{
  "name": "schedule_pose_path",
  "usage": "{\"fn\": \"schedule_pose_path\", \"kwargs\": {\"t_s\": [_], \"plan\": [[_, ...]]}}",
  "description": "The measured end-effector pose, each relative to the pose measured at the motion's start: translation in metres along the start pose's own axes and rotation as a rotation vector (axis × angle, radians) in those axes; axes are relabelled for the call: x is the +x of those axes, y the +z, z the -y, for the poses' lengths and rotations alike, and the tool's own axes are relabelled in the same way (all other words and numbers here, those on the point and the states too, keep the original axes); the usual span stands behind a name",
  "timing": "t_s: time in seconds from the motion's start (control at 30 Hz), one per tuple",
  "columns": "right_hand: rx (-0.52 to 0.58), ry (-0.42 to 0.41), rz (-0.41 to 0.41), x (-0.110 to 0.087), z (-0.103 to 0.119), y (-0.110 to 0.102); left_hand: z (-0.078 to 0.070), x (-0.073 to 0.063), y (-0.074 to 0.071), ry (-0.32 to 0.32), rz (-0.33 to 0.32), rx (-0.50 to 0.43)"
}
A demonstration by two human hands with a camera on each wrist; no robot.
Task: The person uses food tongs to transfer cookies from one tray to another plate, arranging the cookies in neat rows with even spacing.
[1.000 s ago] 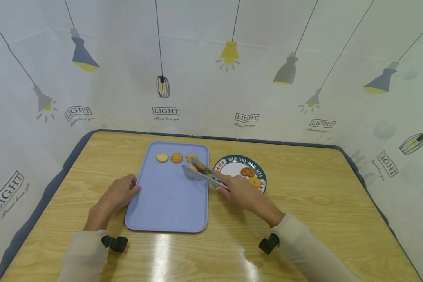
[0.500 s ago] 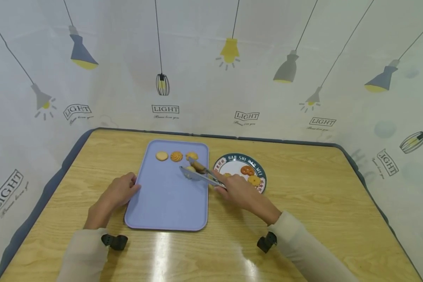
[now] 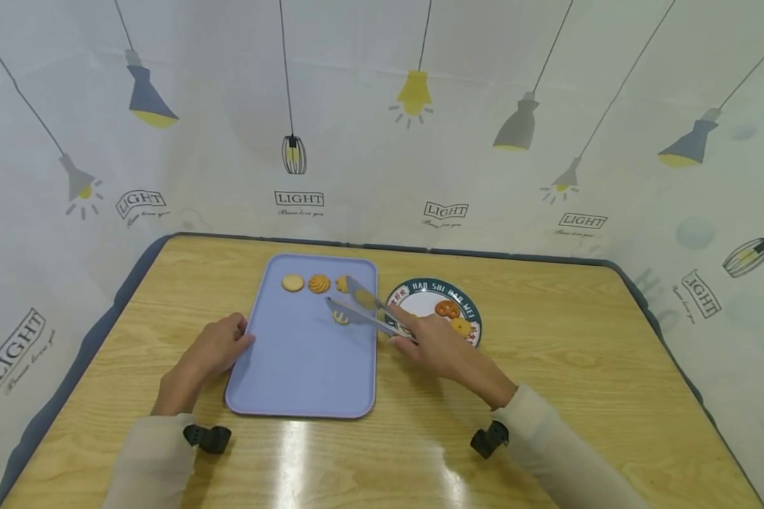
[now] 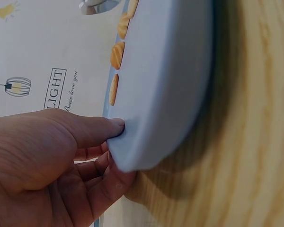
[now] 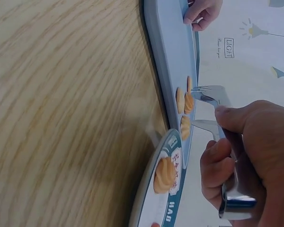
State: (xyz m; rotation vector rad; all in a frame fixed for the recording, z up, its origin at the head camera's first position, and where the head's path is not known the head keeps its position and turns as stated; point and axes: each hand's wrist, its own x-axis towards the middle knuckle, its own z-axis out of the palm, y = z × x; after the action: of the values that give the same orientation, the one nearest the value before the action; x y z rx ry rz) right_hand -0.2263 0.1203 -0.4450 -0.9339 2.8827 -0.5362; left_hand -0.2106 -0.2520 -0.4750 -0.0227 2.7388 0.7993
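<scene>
My left hand [image 3: 213, 346] pinches the left edge of the blue-purple tray [image 3: 293, 367], thumb over the rim and fingers curled below, as the left wrist view shows. My right hand [image 3: 436, 346] grips metal food tongs [image 5: 239, 201] over the tray's right side. The tongs' two ends, one fork-like and one flat, stand apart. A pale round cookie [image 5: 180, 100] lies on the tray under the fork tines. Behind it a round cookie [image 3: 293, 283], a swirled cookie [image 3: 319, 284] and a partly covered cookie [image 3: 342, 284] form a row along the far side.
A round plate [image 3: 423, 302] with a green patterned rim stands right of the tray. On it are a pretzel [image 3: 447, 309], a round cookie [image 3: 460, 326] and a swirled cookie [image 5: 164, 175]. The wooden table [image 3: 566, 367] reaches to a fabric wall with printed lamps.
The tongs' ends have spread apart, and the pale cookie that was between them now lies on the tray. My left hand and the tray have stayed in place.
</scene>
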Motion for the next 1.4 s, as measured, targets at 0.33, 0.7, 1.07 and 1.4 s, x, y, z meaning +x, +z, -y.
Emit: {"fn": "schedule_pose_path", "kwargs": {"t_s": [0.33,0.7,1.07,1.4], "plan": [[-0.01,0.004,-0.025,-0.019,-0.019,-0.019,-0.001,-0.001,-0.001,0.014,-0.004,0.01],[0.015,0.065,0.004,-0.046,-0.04,-0.03,-0.001,-0.001,0.0,0.015,-0.008,0.015],[0.025,0.079,0.029,-0.072,-0.056,-0.03,-0.002,0.0,0.0,0.009,-0.007,0.019],[0.004,0.111,0.057,-0.081,-0.063,-0.024,-0.002,0.0,0.001,-0.007,0.001,0.017]]}}
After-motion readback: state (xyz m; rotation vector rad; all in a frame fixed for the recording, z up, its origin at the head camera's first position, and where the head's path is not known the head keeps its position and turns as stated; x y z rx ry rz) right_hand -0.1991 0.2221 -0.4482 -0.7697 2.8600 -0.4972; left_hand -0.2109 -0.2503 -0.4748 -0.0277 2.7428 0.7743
